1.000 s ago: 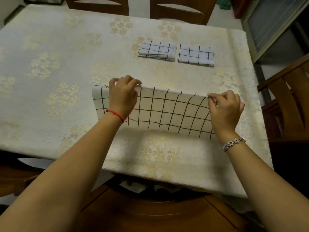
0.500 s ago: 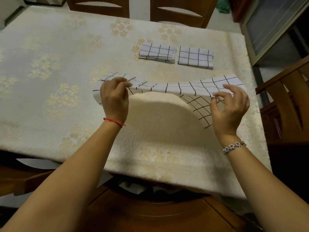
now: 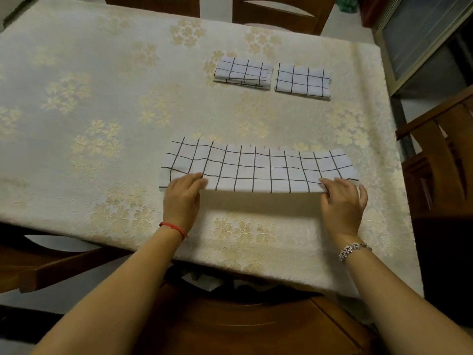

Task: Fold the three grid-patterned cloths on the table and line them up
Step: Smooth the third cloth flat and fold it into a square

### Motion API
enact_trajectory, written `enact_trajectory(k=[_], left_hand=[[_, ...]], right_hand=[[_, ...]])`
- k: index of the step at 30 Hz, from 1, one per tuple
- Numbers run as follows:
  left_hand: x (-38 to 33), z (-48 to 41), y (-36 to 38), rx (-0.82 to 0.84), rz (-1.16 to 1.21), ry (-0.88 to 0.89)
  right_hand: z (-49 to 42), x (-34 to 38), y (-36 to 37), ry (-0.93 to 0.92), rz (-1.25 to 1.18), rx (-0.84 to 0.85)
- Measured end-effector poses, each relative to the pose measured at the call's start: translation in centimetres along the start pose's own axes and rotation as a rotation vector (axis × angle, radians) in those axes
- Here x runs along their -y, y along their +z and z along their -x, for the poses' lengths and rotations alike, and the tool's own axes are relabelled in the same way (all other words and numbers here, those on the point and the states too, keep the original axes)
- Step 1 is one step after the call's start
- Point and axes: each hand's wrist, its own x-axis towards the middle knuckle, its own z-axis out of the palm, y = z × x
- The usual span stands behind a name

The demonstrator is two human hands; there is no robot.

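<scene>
A white cloth with a black grid [image 3: 258,170] lies in a long folded strip across the near middle of the table. My left hand [image 3: 183,194] pinches its near left corner and my right hand [image 3: 343,198] pinches its near right corner; the near edge is lifted a little off the table. Two more grid cloths sit folded small, side by side at the far right: one [image 3: 243,73] on the left, the other [image 3: 302,82] to its right, with a narrow gap between them.
The table wears a cream tablecloth with gold flowers [image 3: 102,111]. Wooden chairs stand at the far edge [image 3: 279,14], at the right [image 3: 440,149] and under me [image 3: 243,324]. A window frame [image 3: 419,39] is at the top right.
The cloth was held up by its top edge, then swung forward and laid down folded in half. Both hands came down to its near edge.
</scene>
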Motion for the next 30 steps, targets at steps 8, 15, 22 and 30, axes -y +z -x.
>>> enact_trajectory(k=[8, 15, 22, 30], left_hand=[[0.4, 0.6, 0.0, 0.039, -0.071, -0.062], [0.4, -0.1, -1.0, -0.081, 0.062, -0.644], [1.7, -0.2, -1.4, -0.070, 0.186, -0.994], [2.0, -0.4, -2.1, -0.229, 0.482, -1.016]], right_hand=[[0.8, -0.6, -0.1, 0.084, 0.033, 0.062], [0.2, 0.0, -0.8, 0.444, -0.201, 0.110], [-0.2, -0.5, -0.6, 0.771, -0.433, 0.157], [-0.3, -1.3, -0.4, 0.780, -0.547, 0.074]])
